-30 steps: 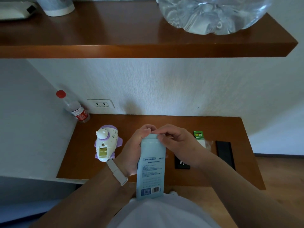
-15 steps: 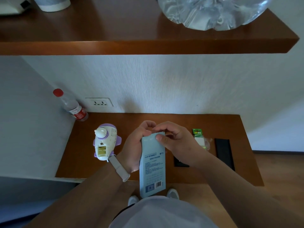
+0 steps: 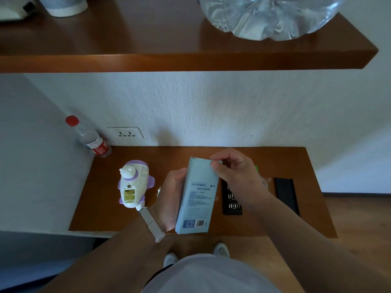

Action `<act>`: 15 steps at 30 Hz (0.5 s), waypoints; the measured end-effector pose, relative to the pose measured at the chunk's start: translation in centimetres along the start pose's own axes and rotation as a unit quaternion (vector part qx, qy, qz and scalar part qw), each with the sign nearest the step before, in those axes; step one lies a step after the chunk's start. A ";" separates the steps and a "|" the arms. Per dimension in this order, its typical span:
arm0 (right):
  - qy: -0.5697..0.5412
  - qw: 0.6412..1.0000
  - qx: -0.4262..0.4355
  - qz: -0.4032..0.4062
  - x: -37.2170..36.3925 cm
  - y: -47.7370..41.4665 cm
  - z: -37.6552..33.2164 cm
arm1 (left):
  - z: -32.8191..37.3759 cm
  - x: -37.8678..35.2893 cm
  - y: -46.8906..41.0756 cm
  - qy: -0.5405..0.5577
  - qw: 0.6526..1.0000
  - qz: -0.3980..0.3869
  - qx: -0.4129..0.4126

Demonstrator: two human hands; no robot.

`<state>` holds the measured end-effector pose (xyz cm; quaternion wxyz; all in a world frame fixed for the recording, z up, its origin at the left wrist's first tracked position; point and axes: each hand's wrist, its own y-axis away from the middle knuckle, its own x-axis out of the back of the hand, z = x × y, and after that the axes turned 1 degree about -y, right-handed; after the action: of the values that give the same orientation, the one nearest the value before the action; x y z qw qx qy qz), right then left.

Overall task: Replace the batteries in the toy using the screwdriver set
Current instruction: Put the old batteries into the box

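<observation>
Clamped by its long side in the curled left hand [image 3: 171, 199], pinched at the top corner between right hand [image 3: 234, 170] thumb and fingertips: pale blue box [image 3: 197, 197]. Probably light thin card, easily dented; better gripped at the edges. Near, left of the left thumb, lying with battery bay open: toy [image 3: 133, 185].

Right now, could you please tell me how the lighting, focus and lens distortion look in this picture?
Head view: the light is dim, bluish and fairly even. Head view: the wide lens probably explains why the bottle seems to lean outward. Head view: bright highlights glint on the clear jug on the shelf. Head view: the small print on the box is too soft to read.
</observation>
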<state>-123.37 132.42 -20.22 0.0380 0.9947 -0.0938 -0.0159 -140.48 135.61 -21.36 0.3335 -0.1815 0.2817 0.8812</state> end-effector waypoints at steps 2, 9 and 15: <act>-0.002 0.999 -0.012 0.036 0.6 -0.4 0.5 | -1.4 0.8 0.4 0.003 1.000 -0.004 0.020; 0.077 0.993 -0.067 0.057 0.9 -0.8 3.0 | -4.1 1.2 0.2 -0.036 0.998 0.035 0.033; 0.124 0.990 -0.070 0.018 1.5 -1.2 4.8 | -4.5 2.5 -0.3 -0.102 0.991 0.062 0.055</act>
<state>-121.85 132.98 -25.09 0.1187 0.9821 -0.1053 0.1018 -141.45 134.25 -26.26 0.3143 -0.0546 0.3051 0.8973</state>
